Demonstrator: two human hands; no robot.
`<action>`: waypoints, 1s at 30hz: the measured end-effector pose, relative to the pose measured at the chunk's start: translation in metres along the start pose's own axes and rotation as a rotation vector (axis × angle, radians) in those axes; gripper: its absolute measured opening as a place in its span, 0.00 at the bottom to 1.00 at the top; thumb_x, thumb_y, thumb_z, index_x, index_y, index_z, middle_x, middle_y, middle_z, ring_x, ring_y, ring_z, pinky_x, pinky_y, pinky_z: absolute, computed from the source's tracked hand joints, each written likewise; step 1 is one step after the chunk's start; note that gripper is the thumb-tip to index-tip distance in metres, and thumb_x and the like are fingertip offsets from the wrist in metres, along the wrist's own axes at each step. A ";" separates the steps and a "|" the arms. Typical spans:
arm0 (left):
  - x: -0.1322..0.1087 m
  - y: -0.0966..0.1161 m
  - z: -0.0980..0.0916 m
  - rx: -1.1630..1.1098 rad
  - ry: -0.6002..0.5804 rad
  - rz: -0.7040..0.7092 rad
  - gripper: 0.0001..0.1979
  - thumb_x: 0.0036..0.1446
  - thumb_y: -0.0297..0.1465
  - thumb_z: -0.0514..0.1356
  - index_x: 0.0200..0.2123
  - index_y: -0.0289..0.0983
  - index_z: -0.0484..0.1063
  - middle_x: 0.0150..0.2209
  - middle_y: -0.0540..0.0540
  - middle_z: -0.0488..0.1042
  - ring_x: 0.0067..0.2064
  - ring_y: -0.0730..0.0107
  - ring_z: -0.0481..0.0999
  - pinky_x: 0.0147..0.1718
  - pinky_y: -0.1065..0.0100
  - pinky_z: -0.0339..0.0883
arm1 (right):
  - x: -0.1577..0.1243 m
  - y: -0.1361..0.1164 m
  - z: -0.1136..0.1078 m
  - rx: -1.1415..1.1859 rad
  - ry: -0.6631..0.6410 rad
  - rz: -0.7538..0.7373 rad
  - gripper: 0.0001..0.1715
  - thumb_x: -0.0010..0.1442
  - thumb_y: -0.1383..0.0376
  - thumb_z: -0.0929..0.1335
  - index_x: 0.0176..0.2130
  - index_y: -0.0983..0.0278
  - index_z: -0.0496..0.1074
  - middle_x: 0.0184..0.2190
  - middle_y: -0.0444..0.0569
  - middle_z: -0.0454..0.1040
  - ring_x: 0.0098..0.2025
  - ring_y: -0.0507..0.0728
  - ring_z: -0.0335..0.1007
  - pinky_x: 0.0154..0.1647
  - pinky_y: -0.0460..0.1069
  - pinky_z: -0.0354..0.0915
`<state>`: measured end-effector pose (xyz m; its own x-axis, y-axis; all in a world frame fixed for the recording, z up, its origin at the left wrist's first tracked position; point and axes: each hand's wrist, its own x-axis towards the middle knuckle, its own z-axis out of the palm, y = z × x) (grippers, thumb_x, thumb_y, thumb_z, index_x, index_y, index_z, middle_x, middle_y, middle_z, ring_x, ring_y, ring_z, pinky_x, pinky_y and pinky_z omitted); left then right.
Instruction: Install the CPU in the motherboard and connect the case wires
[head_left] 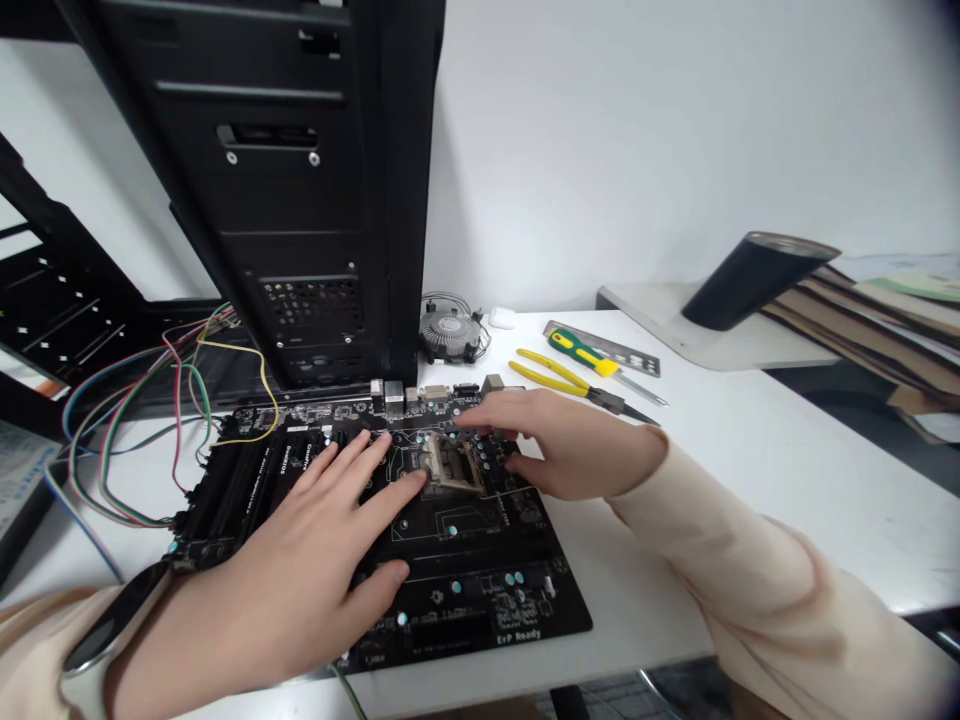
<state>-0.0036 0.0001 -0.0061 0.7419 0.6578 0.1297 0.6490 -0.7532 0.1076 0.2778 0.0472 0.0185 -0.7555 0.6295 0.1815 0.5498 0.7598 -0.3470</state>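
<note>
A black motherboard lies flat on the white table with its port side toward the back. My left hand rests spread over its left and middle part, fingers apart, the index fingertip beside the CPU socket. The socket's metal frame looks tilted up. Over the board's right part, my right hand curves with thumb and fingers apart near the socket's right side. Between them I see no held object. Coloured wires run to the board's left edge.
A tall black computer case stands behind the board. A round CPU fan, yellow-handled pliers, a green-yellow screwdriver and a metal port plate lie at the back. A dark cup-like cylinder and stacked papers are at right.
</note>
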 end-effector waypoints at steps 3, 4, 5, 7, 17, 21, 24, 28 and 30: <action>0.000 -0.001 0.001 0.002 0.010 0.009 0.28 0.61 0.35 0.54 0.64 0.41 0.57 0.66 0.33 0.54 0.66 0.37 0.53 0.54 0.37 0.61 | -0.001 -0.001 0.004 -0.049 0.001 0.018 0.46 0.48 0.79 0.63 0.64 0.65 0.53 0.53 0.59 0.68 0.54 0.61 0.66 0.50 0.57 0.67; 0.000 -0.001 0.001 0.007 0.011 0.009 0.27 0.61 0.35 0.54 0.64 0.41 0.58 0.66 0.32 0.54 0.66 0.37 0.53 0.54 0.36 0.61 | -0.001 -0.003 0.006 -0.071 -0.002 0.024 0.48 0.47 0.79 0.63 0.65 0.65 0.50 0.54 0.60 0.67 0.53 0.62 0.66 0.49 0.57 0.68; 0.000 -0.001 0.001 0.015 0.009 0.009 0.27 0.61 0.35 0.54 0.63 0.41 0.59 0.66 0.32 0.55 0.65 0.37 0.53 0.53 0.36 0.61 | 0.000 -0.004 0.008 -0.099 -0.005 0.024 0.50 0.46 0.79 0.64 0.66 0.65 0.49 0.54 0.60 0.67 0.53 0.63 0.67 0.47 0.57 0.69; 0.000 -0.001 0.000 0.024 0.002 0.008 0.26 0.60 0.35 0.54 0.62 0.41 0.61 0.65 0.30 0.55 0.65 0.37 0.54 0.53 0.35 0.61 | 0.002 -0.008 0.012 -0.167 -0.006 0.006 0.52 0.44 0.78 0.65 0.66 0.64 0.49 0.56 0.61 0.64 0.52 0.65 0.66 0.45 0.59 0.69; 0.001 -0.001 -0.001 0.024 -0.011 0.005 0.25 0.60 0.35 0.54 0.60 0.37 0.64 0.65 0.28 0.56 0.64 0.35 0.56 0.52 0.35 0.61 | 0.003 -0.005 -0.001 0.033 0.138 -0.168 0.28 0.41 0.77 0.61 0.44 0.66 0.70 0.41 0.55 0.73 0.43 0.59 0.69 0.42 0.55 0.68; 0.000 -0.001 -0.001 0.039 0.001 0.020 0.23 0.61 0.35 0.53 0.59 0.38 0.65 0.65 0.28 0.56 0.64 0.35 0.55 0.51 0.34 0.62 | -0.003 0.002 -0.014 0.129 0.039 -0.064 0.20 0.41 0.75 0.61 0.36 0.65 0.72 0.33 0.49 0.75 0.34 0.55 0.70 0.35 0.51 0.68; -0.001 -0.001 -0.002 0.004 -0.003 0.006 0.23 0.60 0.36 0.54 0.59 0.39 0.66 0.65 0.31 0.55 0.65 0.37 0.54 0.54 0.36 0.60 | -0.007 0.008 -0.020 0.213 -0.080 0.068 0.20 0.42 0.74 0.62 0.35 0.65 0.74 0.31 0.47 0.76 0.31 0.54 0.70 0.32 0.50 0.67; 0.000 -0.001 -0.001 -0.028 -0.030 -0.049 0.25 0.59 0.37 0.55 0.59 0.36 0.64 0.66 0.32 0.55 0.65 0.39 0.54 0.57 0.38 0.58 | -0.009 0.015 -0.022 0.274 -0.132 0.141 0.19 0.47 0.74 0.62 0.36 0.64 0.76 0.32 0.48 0.78 0.32 0.54 0.72 0.32 0.50 0.68; 0.000 -0.001 0.000 -0.020 -0.034 -0.067 0.29 0.59 0.38 0.55 0.60 0.30 0.62 0.65 0.28 0.55 0.65 0.39 0.55 0.57 0.37 0.58 | -0.008 0.015 -0.021 0.270 -0.114 0.122 0.16 0.51 0.74 0.62 0.35 0.63 0.76 0.32 0.48 0.78 0.32 0.54 0.72 0.32 0.50 0.67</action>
<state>-0.0039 0.0009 -0.0057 0.7023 0.7064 0.0880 0.6943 -0.7070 0.1344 0.2995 0.0568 0.0311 -0.7334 0.6793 0.0247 0.5356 0.5998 -0.5945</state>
